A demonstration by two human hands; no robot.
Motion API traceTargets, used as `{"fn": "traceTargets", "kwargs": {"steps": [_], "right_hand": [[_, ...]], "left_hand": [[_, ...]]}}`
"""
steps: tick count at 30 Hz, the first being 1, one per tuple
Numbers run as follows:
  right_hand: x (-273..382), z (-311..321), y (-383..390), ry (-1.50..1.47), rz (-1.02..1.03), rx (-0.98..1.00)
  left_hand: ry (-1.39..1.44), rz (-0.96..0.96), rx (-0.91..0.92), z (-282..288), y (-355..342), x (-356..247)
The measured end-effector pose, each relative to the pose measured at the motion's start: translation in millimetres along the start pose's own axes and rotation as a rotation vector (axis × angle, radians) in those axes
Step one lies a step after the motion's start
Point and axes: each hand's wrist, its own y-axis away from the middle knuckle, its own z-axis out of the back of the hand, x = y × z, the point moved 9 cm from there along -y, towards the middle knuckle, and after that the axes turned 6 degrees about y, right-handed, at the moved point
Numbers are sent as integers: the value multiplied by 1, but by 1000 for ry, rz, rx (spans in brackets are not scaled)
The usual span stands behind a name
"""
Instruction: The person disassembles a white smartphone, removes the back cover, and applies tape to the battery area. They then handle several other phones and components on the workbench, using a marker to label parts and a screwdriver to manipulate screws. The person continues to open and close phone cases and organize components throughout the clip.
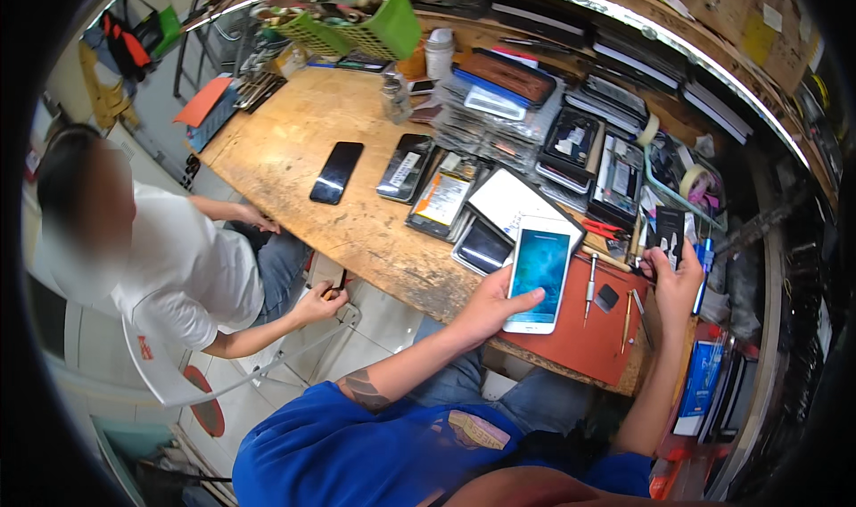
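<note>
My left hand (489,306) is closed around a white smartphone (541,266), its thumb lying over the lower part of the lit blue screen. The phone is held above the near edge of the bench, face up toward me. At the right, my right hand (675,280) pinches a thin black flat piece (669,226) with pale marks, possibly a phone battery. Below and between the hands lies a reddish-brown mat (571,342). On it rest a silver precision screwdriver (590,288), a small dark square part (607,298) and a gold-coloured screwdriver (627,321).
A dark phone (337,173) lies on the wooden bench (276,141). Opened phones (443,195), a white notepad (517,202) and red-handled pliers (604,230) crowd the middle. Green baskets (379,25) stand behind. Another person (192,248) sits at the left, holding a small dark object.
</note>
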Motion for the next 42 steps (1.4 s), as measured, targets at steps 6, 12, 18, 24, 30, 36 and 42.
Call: {"fn": "traceTargets", "kwargs": {"steps": [6, 12, 18, 24, 30, 36, 42], "right_hand": [[38, -25, 28, 129, 153, 95], [135, -111, 98, 626, 930, 386], [157, -162, 123, 628, 1124, 541], [144, -181, 99, 312, 870, 682], [128, -170, 79, 224, 637, 678], [73, -131, 51, -112, 120, 354], [27, -131, 65, -82, -220, 591]], "left_hand": [[43, 87, 14, 1, 4, 16], [420, 368, 160, 0, 10, 26], [561, 429, 149, 16, 34, 0], [373, 341, 209, 34, 35, -23], [254, 333, 173, 26, 26, -24], [250, 299, 154, 11, 16, -20], [-5, 203, 122, 4, 5, -11]]}}
